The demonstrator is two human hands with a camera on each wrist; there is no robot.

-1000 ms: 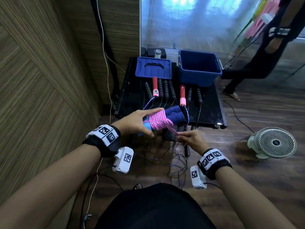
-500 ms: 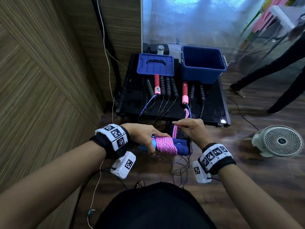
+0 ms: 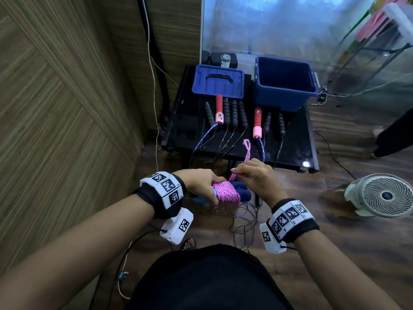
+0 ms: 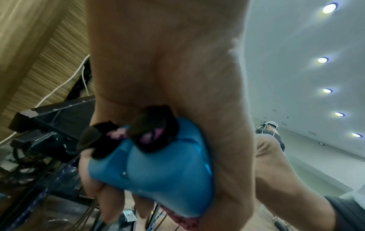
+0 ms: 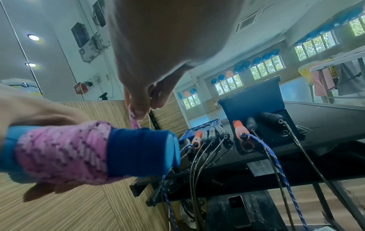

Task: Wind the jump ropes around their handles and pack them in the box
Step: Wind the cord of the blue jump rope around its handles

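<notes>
Pink jump rope is coiled tightly around 2 blue foam handles held side by side, in front of the black table and lower than its top. The left hand curls its fingers round the light-blue ends of the handles — thumb on top, fingers underneath. The right hand pinches the loose end of the pink rope between thumb and fingertips just above the coil; a short loop of it sticks up past the fingers toward the table.

On the table the open blue box stands at the far right corner, its lid lying flat to the left. Nearer the front edge lie 8 more handles in a row — 2 red-and-pink, the others dark — with thin cords hanging off the edge. A white fan sits on the floor to the table's right.
</notes>
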